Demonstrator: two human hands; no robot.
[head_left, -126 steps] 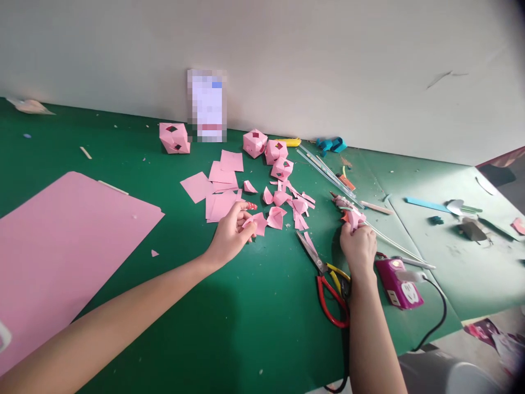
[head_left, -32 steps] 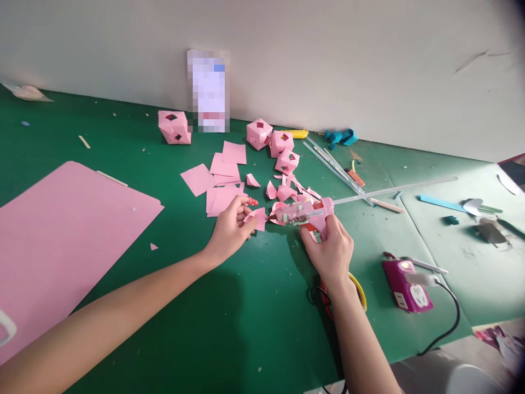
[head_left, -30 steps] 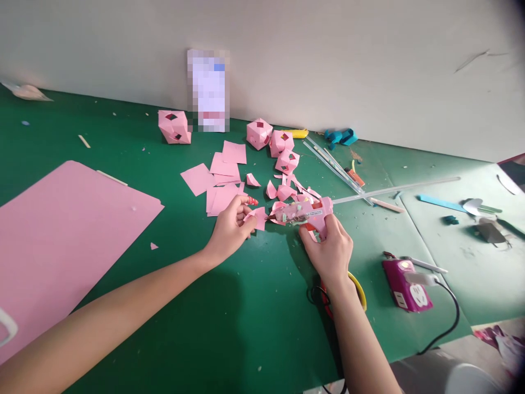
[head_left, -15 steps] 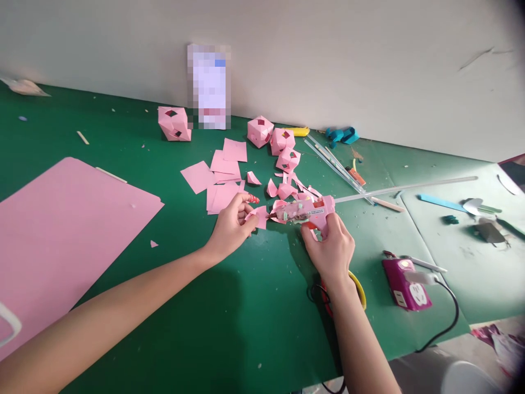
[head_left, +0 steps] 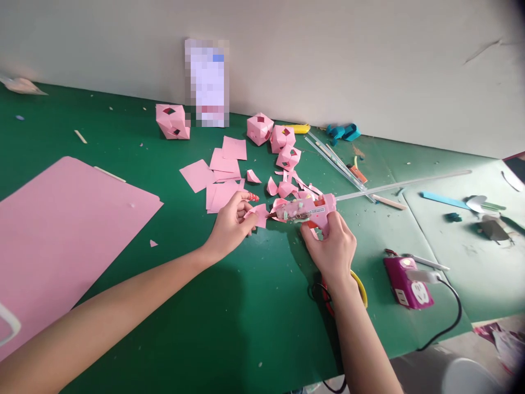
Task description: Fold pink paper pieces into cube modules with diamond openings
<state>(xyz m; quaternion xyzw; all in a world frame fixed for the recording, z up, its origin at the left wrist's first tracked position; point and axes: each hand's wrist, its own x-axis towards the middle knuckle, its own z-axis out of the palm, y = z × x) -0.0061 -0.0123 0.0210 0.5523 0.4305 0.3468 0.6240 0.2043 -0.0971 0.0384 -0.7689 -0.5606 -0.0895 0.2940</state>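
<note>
Between thumb and fingers, my left hand (head_left: 234,219) pinches a small pink paper piece (head_left: 260,215); one finger wears a red wrap. My right hand (head_left: 332,243) is wrapped round the handle of a pink hot glue gun (head_left: 301,210), a long clear glue stick (head_left: 402,185) poking out of its back. The gun's nozzle points left, at the right edge of the paper piece; whether they touch I cannot tell. Just beyond lie curled pink paper pieces (head_left: 287,189) and flat pink paper squares (head_left: 223,194). Folded pink paper balls with cut-out holes (head_left: 259,129) stand near the wall.
A large pink sheet (head_left: 74,230) covers the left side of the green table (head_left: 197,339). Yellow-handled scissors (head_left: 362,290) lie partly under my right wrist. A purple power socket (head_left: 406,282) with a black cable sits at right. A blurred screen (head_left: 209,82) leans on the wall.
The view has shifted very slightly. My hands, the paper piece and the glue gun keep nearly the same positions, the nozzle still at the paper's edge.
</note>
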